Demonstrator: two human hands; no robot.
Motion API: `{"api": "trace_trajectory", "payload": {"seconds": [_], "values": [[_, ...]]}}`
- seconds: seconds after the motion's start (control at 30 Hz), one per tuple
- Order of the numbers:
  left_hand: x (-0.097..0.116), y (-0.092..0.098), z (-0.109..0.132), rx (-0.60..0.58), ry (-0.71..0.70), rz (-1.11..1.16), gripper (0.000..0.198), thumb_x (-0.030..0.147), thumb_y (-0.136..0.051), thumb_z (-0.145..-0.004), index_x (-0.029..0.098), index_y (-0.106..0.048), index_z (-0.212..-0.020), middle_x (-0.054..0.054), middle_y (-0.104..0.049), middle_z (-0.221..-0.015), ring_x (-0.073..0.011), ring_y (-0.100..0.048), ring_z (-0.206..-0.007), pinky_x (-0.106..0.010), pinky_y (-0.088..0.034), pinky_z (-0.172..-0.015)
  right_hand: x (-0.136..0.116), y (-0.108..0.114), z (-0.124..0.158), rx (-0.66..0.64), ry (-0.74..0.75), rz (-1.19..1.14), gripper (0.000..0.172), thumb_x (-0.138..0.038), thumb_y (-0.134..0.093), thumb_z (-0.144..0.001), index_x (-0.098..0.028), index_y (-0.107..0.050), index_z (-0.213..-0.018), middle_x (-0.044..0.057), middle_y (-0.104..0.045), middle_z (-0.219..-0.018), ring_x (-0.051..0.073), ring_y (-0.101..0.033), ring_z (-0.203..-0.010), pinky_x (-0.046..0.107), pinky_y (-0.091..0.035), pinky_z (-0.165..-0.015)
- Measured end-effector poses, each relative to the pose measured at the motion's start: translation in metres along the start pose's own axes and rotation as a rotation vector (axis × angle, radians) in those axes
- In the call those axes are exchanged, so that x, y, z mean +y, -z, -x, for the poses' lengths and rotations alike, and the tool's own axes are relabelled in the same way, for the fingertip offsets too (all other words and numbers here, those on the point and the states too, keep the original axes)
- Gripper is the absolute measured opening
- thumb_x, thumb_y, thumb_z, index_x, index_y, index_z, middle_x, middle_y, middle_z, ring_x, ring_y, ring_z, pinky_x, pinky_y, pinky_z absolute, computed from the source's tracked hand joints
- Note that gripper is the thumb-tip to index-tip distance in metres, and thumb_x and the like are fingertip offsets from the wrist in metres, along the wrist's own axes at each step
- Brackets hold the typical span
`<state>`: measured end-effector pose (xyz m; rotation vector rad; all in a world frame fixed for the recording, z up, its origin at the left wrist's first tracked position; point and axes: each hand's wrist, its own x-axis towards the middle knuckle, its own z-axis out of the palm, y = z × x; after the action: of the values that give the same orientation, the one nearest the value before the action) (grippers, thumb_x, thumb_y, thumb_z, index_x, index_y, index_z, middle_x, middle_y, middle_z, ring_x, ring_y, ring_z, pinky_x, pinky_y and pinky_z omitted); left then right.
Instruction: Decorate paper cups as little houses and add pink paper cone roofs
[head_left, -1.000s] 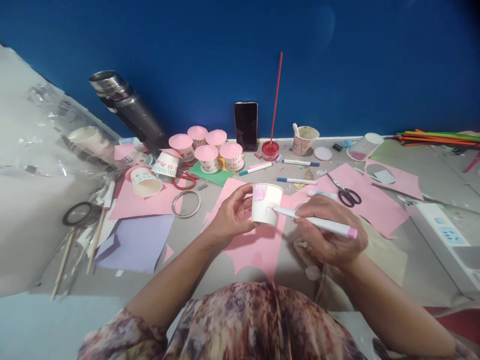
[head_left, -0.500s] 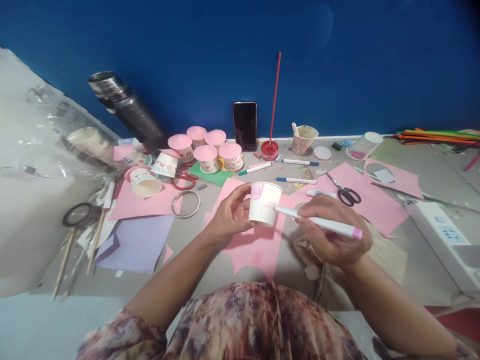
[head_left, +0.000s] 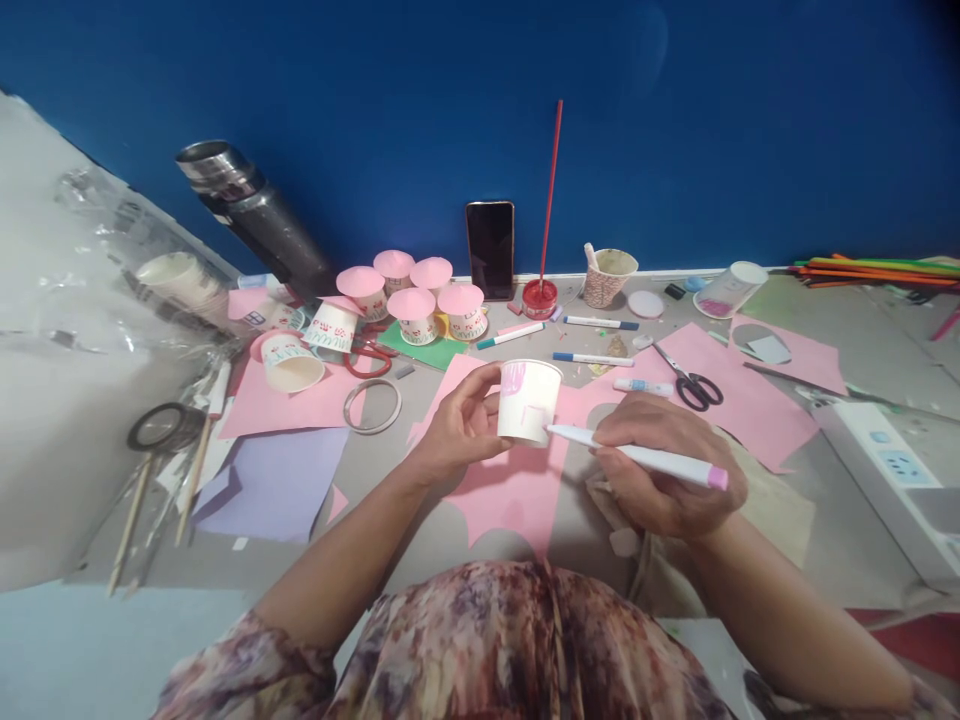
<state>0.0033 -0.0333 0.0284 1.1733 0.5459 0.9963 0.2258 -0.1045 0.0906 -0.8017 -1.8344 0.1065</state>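
A white paper cup (head_left: 534, 408) with a pink patch near its rim and thin pink lines lower down is held by my left hand (head_left: 463, 425), its fingers around the left side. My right hand (head_left: 667, 460) grips a white marker (head_left: 660, 458) with a pink end cap; the tip points left, at the cup's lower right side. Under both lies cut pink paper (head_left: 517, 500). Behind to the left stand several small cups with pink cone tops (head_left: 411, 304), some of them on a green sheet (head_left: 427, 348).
Black scissors (head_left: 697, 390) lie on pink paper at right, near a white power strip (head_left: 892, 470). A phone (head_left: 490, 250) leans on the blue wall. A dark flask (head_left: 262, 215), tape roll (head_left: 373, 406) and purple paper (head_left: 277, 485) are at left.
The marker tip has moved slightly down along the cup, and more thin pink lines show there. The cup has tilted and shifted slightly in my left hand.
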Motion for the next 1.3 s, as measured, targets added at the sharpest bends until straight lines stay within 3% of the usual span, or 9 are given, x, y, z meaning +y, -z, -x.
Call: {"api": "trace_trajectory", "payload": {"seconds": [0.23,0.4,1.13,1.3], "values": [[-0.0052,-0.0004,0.0023,-0.053,-0.028,0.011,0.072,0.016,-0.094,-0.067,0.026,-0.065,-0.132,-0.01,-0.064,-0.137,-0.028,-0.065,-0.125,-0.036,-0.055,-0.102,-0.0004,-0.0009,0.0022,-0.053,0.038,0.013,0.013,-0.009,-0.062,-0.089,-0.02,-0.067,-0.095,0.004,-0.072,-0.068,0.018,-0.068,-0.059,0.031,-0.053,-0.055],[-0.0057,-0.0008,0.0033,-0.045,-0.027,-0.019,0.072,0.014,-0.093,-0.067,0.026,-0.064,-0.132,-0.01,-0.062,-0.137,-0.0279,-0.064,-0.128,-0.037,-0.053,-0.105,-0.0009,-0.003,0.0019,-0.01,0.095,0.007,0.019,-0.006,-0.064,-0.088,-0.02,-0.067,-0.101,0.005,-0.075,-0.071,0.018,-0.067,-0.059,0.033,-0.052,-0.055],[-0.0051,-0.0018,0.003,-0.005,-0.035,-0.012,0.075,0.028,-0.097,-0.065,0.027,-0.064,-0.131,-0.012,-0.062,-0.14,-0.0312,-0.065,-0.126,-0.041,-0.053,-0.103,-0.003,0.0035,0.0,-0.028,-0.019,0.062,0.015,-0.005,-0.064,-0.086,-0.02,-0.067,-0.088,0.002,-0.07,-0.064,0.016,-0.063,-0.054,0.029,-0.049,-0.054],[-0.0067,-0.0001,0.004,-0.023,-0.034,-0.02,0.075,0.026,-0.097,-0.066,0.027,-0.064,-0.133,-0.012,-0.061,-0.141,-0.0303,-0.064,-0.127,-0.039,-0.053,-0.102,-0.0027,0.002,0.0006,0.063,-0.026,0.053,0.016,-0.005,-0.065,-0.085,-0.02,-0.067,-0.09,0.002,-0.069,-0.064,0.016,-0.06,-0.052,0.029,-0.047,-0.05]]}}
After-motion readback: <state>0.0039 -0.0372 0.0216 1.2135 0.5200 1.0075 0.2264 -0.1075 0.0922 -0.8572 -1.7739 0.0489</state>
